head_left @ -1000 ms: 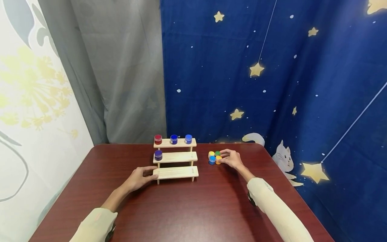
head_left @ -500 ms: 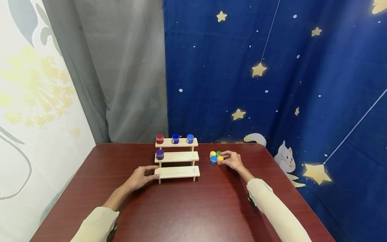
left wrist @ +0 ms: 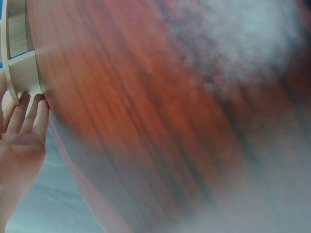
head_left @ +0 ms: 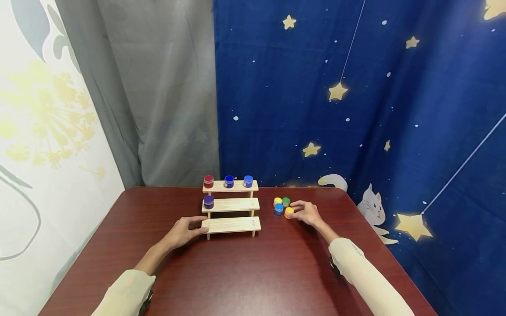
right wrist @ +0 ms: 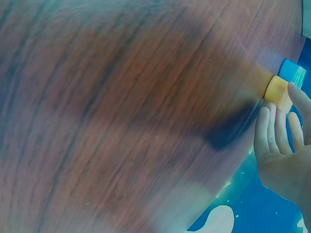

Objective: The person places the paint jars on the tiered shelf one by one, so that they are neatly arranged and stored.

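My left hand (head_left: 182,231) holds the left end of the lowest step of a three-tier wooden display stand (head_left: 231,225). In the left wrist view its fingers lie against the stand's side (left wrist: 25,73). To the right of the stand, my right hand (head_left: 309,213) pinches a small yellow-orange paint jar (head_left: 289,213) between thumb and fingers, low at the table. Close by are a blue jar (head_left: 278,209), a pale yellow jar (head_left: 278,202) and a green jar (head_left: 286,202). In the right wrist view the yellow-orange jar (right wrist: 278,92) is partly covered by the thumb.
On the top step stand a red jar (head_left: 208,181), a dark blue jar (head_left: 229,181) and a lighter blue jar (head_left: 248,181). A purple jar (head_left: 208,202) is on the middle step's left end. Curtains (head_left: 276,109) hang behind the dark red table (head_left: 237,276).
My right hand has drawn the yellow-orange jar slightly toward me and right, apart from the other jars, so more of the green one shows. The left hand stays at the stand.
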